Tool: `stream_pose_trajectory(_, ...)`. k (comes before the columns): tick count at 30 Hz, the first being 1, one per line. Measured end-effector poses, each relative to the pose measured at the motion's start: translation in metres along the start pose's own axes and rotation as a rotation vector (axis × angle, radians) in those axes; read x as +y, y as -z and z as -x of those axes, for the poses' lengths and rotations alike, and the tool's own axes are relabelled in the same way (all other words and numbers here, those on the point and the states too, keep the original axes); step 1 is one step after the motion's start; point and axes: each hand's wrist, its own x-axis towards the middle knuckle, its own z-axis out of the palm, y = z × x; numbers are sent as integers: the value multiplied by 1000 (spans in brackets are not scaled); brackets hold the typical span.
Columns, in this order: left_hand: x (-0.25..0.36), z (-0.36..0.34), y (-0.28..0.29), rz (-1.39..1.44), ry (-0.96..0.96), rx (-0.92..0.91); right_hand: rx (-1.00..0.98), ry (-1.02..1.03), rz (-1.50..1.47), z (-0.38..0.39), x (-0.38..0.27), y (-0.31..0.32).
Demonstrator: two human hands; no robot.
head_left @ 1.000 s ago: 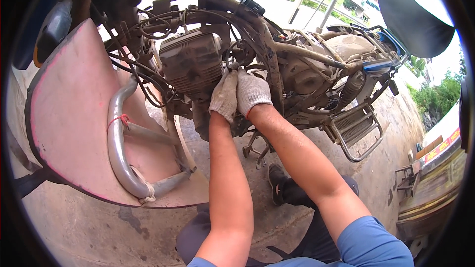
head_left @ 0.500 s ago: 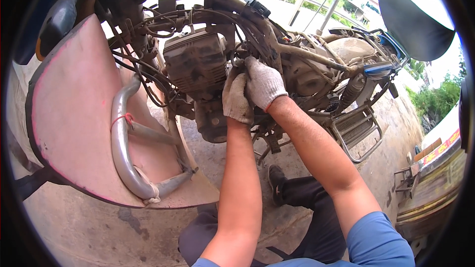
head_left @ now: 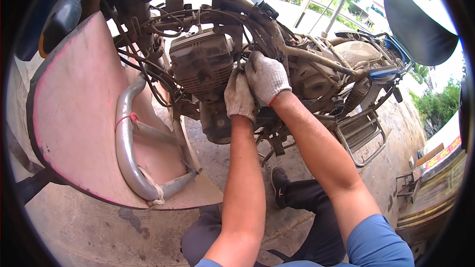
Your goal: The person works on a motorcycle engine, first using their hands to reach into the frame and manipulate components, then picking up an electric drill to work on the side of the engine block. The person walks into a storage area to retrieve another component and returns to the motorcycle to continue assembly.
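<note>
Both of my hands wear off-white knitted work gloves and meet close together at the right side of a dusty motorcycle engine point(head_left: 200, 64). My left hand point(head_left: 240, 96) has its fingers curled upward beside the finned cylinder. Just to its right and slightly higher, my right hand point(head_left: 267, 77) is closed, fingertips pressed in below the frame tube point(head_left: 269, 32). Whatever the fingers grip is hidden by the gloves and the engine parts. Dark cables point(head_left: 158, 29) and hoses run around the engine's top and left side.
A large pink-faced panel point(head_left: 74, 113) stands at the left, with a bent silver metal bar point(head_left: 124, 143) in front. Rightward are a shock absorber point(head_left: 357, 96) and a metal footrest rack point(head_left: 361, 136). A worn bench-like object point(head_left: 433, 193) stands at the far right on the concrete floor.
The whole view has shifted slightly, so the motorcycle sits a little further right and lower. Both hands stay at the same spot by the engine, with only small finger movement.
</note>
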Motion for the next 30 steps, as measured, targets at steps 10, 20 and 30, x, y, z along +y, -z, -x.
stream_pose_trajectory(10, 6, 3, 1, 164, 89, -179, 117, -50, -89, 2, 7, -5)
stream_pose_trajectory(20, -9, -2, 2, 119, 29, -14, 117, 77, -127, 43, 18, -23)
stream_pose_trajectory(30, -13, -15, 23, -254, 37, -137, -205, -205, 52, 53, 3, -27)
